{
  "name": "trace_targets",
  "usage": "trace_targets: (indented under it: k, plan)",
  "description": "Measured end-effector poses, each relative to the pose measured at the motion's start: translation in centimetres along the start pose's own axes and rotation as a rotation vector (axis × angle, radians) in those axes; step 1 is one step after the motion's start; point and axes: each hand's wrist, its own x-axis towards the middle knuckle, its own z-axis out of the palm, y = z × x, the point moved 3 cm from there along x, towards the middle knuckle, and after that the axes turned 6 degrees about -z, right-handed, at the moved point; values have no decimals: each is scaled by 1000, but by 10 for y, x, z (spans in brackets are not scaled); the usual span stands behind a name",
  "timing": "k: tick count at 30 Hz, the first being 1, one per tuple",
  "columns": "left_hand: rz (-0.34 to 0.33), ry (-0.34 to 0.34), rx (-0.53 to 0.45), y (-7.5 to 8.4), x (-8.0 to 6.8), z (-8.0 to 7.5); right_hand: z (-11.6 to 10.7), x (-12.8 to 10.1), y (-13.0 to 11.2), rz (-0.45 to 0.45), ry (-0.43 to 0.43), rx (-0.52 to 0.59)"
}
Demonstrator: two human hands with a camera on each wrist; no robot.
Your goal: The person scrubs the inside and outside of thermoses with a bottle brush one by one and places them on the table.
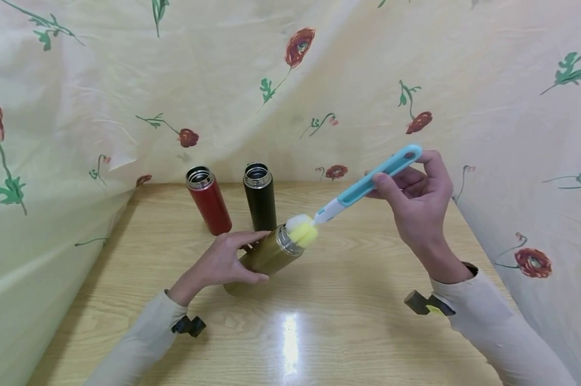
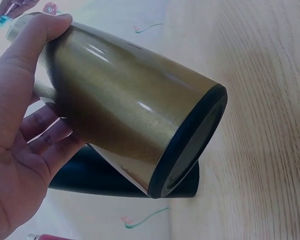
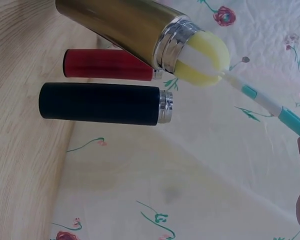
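My left hand (image 1: 227, 260) grips a gold thermos flask (image 1: 271, 254) around its body, thumb on the near side. The flask leans with its bare steel mouth to the upper right; its dark base (image 2: 190, 145) shows in the left wrist view. In my right hand (image 1: 418, 201) a bottle brush (image 1: 362, 187) is pinched by its blue handle, slanting down to the left. Its yellow and white sponge head (image 3: 205, 57) sits at the flask's mouth, partly inside, with the outer part bulging out past the rim.
Behind the gold flask, a red thermos flask (image 1: 210, 206) and a black thermos flask (image 1: 260, 198) stand upright, both without lids. They are on a light wooden table (image 1: 367, 300). A flowered cloth (image 1: 232, 80) hangs along the back and sides.
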Motion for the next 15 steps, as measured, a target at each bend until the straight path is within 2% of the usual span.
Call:
trace_targets:
  k: [7, 15]
  plan:
    - [-12, -21, -40, 1, -1, 0, 0, 0, 0, -16, -6, 2]
    - [-17, -19, -22, 2, 0, 0, 0, 0, 3, 14, -4, 0]
